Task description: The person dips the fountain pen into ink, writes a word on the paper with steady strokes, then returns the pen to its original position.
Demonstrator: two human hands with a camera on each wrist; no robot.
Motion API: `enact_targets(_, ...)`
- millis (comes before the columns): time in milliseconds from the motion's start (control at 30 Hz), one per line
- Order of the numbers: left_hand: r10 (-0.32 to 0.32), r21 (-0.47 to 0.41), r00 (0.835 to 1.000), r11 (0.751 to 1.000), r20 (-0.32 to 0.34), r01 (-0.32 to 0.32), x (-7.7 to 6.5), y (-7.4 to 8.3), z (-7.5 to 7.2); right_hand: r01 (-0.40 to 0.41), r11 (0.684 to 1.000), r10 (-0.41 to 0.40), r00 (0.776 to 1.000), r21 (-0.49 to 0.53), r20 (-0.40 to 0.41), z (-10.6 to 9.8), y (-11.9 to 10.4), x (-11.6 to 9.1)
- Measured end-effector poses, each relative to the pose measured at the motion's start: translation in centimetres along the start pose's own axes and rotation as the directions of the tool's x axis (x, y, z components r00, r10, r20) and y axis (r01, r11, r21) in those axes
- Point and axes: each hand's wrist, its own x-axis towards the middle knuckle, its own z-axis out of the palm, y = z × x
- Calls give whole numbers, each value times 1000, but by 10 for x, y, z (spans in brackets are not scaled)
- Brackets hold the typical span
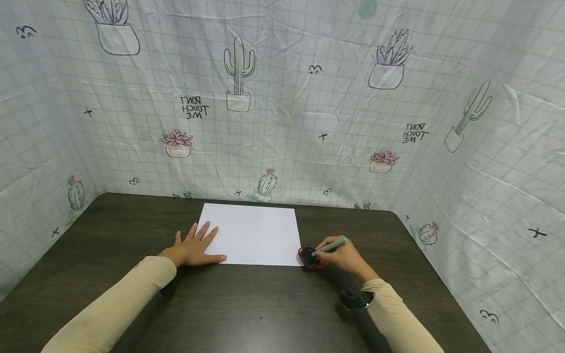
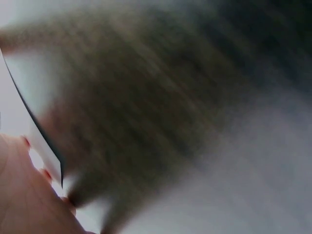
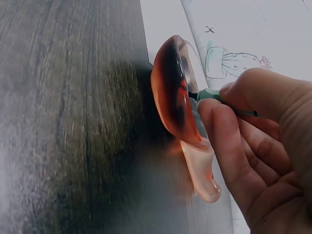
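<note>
A blank white sheet of paper [image 1: 253, 235] lies on the dark table. My left hand [image 1: 194, 251] rests on its left side, fingers spread; in the left wrist view part of that hand [image 2: 29, 190] shows by the paper edge. By the sheet's near right corner sits a small see-through red dish [image 3: 168, 92], dark inside, with a short pale handle [image 3: 201, 170]. Between thumb and fingers, my right hand [image 1: 346, 256] pinches a slim pale green pen [image 1: 333, 244]. The pen's dark tip [image 3: 193, 95] is at the dish's opening.
Dark wood-grain table [image 1: 260, 304] surrounds the paper. A hanging cloth [image 1: 291, 108] printed with cacti and a grid stands behind and at both sides. A black watch [image 1: 356, 299] is on the right wrist. The left wrist view is mostly blurred.
</note>
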Motion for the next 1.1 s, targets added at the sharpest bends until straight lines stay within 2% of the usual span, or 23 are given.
enact_targets(133,2,-1,1000,1000,0,-2,0,0,0,-12,1000,12,1000,-23,-12,-3,-3,-3)
enact_targets(400,-5,0,1000,1000,18,5,2,-4,2,-14,999,13,1000,-32,-4,-9,-30,-16)
enact_targets(533,-2,1,1000,1000,9,2,2,-5,3,-24,999,24,1000,-42,4,-9,-34,-19)
enact_targets(767,0,-5,1000,1000,-5,0,1,-3,1,-18,1000,18,999,-1,35,-9,-31,-19)
enact_targets(867,-1,-2,1000,1000,-6,1,1,-2,2,-10,1000,10,999,22,41,-6,-22,-15)
enact_targets(1100,1,9,1000,1000,-8,-1,2,-2,2,8,1000,-8,1000,5,21,1,-2,-5)
